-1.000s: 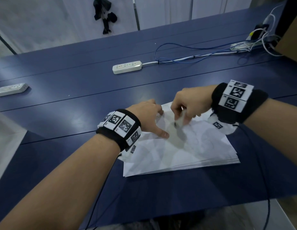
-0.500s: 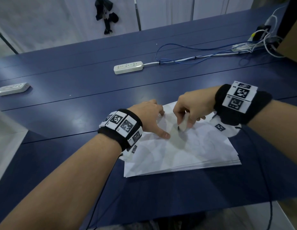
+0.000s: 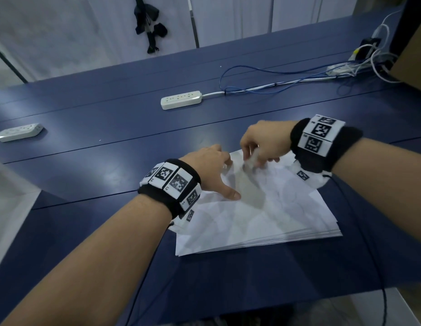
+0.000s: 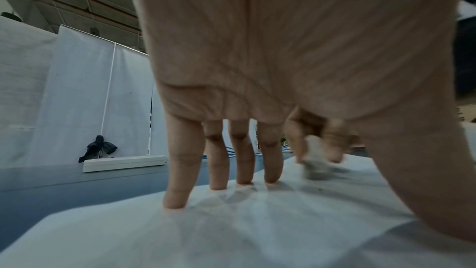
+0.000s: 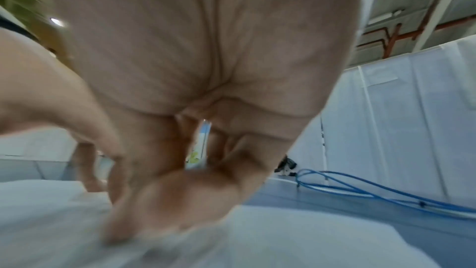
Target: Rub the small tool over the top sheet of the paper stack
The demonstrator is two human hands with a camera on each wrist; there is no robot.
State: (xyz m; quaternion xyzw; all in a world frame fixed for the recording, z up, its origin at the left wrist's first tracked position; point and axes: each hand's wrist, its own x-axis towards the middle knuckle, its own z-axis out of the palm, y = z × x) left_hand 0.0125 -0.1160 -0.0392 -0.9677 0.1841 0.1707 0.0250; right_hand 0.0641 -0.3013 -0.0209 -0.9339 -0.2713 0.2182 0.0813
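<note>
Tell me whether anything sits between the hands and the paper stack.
Nothing visible does. The left hand presses its fingertips straight onto the paper stack, and the right hand holds a small whitish object against the top sheet.

Head camera looks down; wrist cameras sit low, sharing the paper stack (image 3: pixel 263 217).

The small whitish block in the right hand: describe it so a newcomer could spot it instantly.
On the dark blue table lies a stack of white paper sheets. Near its far edge the right hand pinches a small, blurred whitish block against the top sheet. Unlike the flat sheets, it is stubby, with a grey-smudged lower end.
</note>
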